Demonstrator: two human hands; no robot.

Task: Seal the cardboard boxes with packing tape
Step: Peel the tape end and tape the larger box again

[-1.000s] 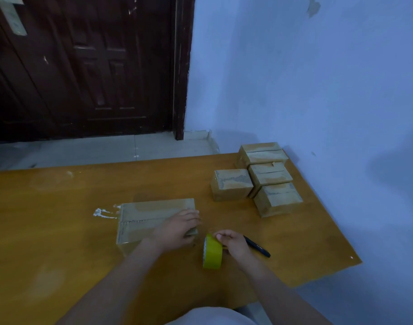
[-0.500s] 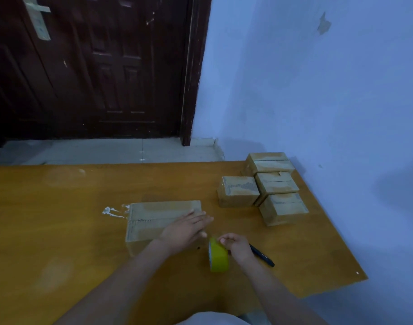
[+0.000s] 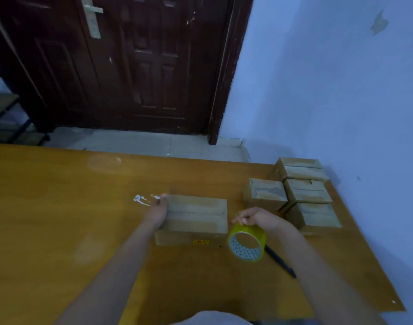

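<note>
A long cardboard box (image 3: 196, 214) lies on the wooden table (image 3: 60, 207) in front of me, its top flaps shut with a seam along the middle. My left hand (image 3: 159, 211) rests flat against the box's left end, fingers straight. My right hand (image 3: 253, 218) grips the top of a yellow roll of packing tape (image 3: 246, 242), lifted just off the box's right end, its open core facing me.
Several small cardboard boxes (image 3: 299, 195) are grouped at the table's right side by the blue wall. A dark pen (image 3: 280, 261) lies under the tape roll. White smears (image 3: 142, 200) mark the table left of the box. A dark door stands beyond.
My left hand moved from the box's right top to its left end. My right hand lifted the tape roll and turned it so that the core faces me. The camera tilted and shifted.
</note>
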